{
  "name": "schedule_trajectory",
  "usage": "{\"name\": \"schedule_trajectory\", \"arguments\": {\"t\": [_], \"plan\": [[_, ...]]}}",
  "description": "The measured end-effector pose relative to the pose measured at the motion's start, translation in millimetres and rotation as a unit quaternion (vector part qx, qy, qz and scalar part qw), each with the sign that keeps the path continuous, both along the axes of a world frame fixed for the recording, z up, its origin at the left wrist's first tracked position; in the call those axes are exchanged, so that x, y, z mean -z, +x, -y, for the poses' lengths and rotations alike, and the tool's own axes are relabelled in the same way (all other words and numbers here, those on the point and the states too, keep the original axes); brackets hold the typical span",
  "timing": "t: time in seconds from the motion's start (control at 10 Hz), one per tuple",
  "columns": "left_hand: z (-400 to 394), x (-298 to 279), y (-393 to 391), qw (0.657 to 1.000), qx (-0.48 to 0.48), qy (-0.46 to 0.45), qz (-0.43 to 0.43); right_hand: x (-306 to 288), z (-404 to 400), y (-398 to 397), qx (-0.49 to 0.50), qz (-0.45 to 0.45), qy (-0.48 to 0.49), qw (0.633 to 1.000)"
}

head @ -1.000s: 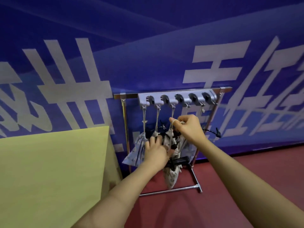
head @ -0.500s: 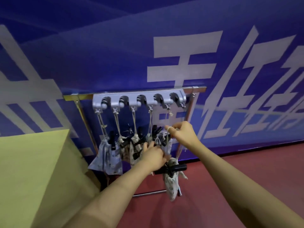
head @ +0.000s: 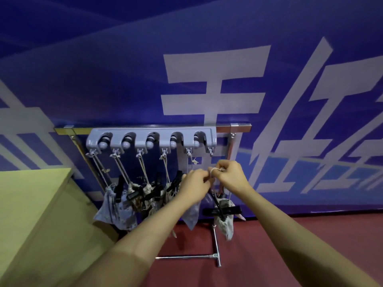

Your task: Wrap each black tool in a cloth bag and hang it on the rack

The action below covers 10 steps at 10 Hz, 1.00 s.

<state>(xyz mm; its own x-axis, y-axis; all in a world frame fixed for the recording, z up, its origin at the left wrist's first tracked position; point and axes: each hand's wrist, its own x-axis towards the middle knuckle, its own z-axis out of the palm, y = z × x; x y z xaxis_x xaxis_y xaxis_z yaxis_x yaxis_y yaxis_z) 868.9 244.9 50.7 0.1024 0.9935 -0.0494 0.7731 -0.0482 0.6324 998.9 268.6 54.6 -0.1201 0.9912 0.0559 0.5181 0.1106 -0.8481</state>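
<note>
Against the blue banner wall (head: 124, 79), with a yellow-green desk (head: 31, 204) off to the rack's left: a metal rack (head: 240, 127) carrying a grey hook strip (head: 151, 139) of six hooks. Five cloth bags strung from the strip's hooks, black tool handles poking out of the ones at the left, e.g. a hung bag (head: 113, 210) below the strip's leftmost hook. Last hook (head: 210, 151) at the strip's right end bare. Sixth cloth bag (head: 224, 222) dangling below both hands, low and right of the strip, near the rack's right upright, with a black tool (head: 222, 210) sticking out crosswise. Step in hand, by judgement: final bag, wrapped and now being readied for hanging. Next move calls for spreading the cord loop and lifting it up to the bare hook, without snagging the neighbouring string. Right hand (head: 230, 177) just below that hook, fingers curled together and pinching the white drawstring (head: 213, 169), looped over one finger. Left hand (head: 194, 187) touching the right, fingers bent in on the same cord; exact pinch hidden behind knuckles.
</note>
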Motion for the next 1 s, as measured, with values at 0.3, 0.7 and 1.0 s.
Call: {"name": "schedule_trajectory", "arguments": {"t": [0.3, 0.7, 1.0], "plan": [[-44.1, -15.5, 17.8, 0.968, -0.167, 0.03, 0.185, -6.9, -57.1, 6.9, -0.007, -0.022, 0.023, 0.999], [-69.6, 15.7, 15.1, 0.969, -0.19, -0.043, 0.155, 35.3, -66.4, 4.3, -0.019, 0.081, -0.029, 0.996], [-53.0, 0.4, -1.1, 0.971, -0.172, -0.036, 0.163, 24.8, -50.0, -0.8, 0.034, 0.098, 0.038, 0.994]]}}
